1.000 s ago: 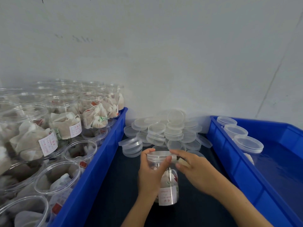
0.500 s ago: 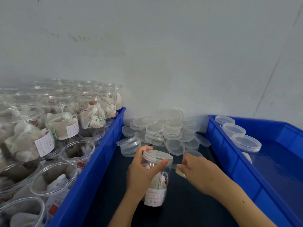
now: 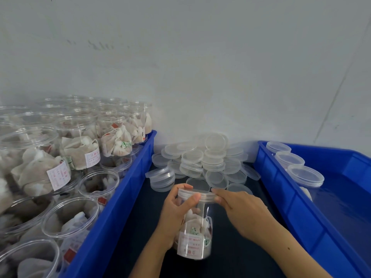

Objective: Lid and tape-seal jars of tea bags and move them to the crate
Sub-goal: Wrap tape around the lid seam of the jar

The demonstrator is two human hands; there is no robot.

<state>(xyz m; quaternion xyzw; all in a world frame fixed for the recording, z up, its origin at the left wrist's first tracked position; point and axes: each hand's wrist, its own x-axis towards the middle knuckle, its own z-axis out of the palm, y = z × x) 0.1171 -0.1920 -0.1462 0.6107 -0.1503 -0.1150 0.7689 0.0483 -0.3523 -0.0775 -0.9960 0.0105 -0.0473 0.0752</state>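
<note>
Between crates, left hand (image 3: 176,213) gripping jar (image 3: 195,223), apparently lidded

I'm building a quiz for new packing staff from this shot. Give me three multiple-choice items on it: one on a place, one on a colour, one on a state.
1. Where is the heap of loose lids?
A. inside the left crate
B. on the dark surface between the two crates, by the wall
C. on top of the open jars

2. What colour are the crates?
A. blue
B. green
C. grey

3. In what state is the jar in the hands?
A. open, no lid
B. lying on its side
C. lidded and upright

Answers:
1 B: the loose lids are piled between the left crate and the right crate, by the wall.
2 A: both crate walls are blue.
3 C: the jar stands upright with a lid on it; the left hand grips it, and the right hand has its fingers at the lid's rim.
</note>
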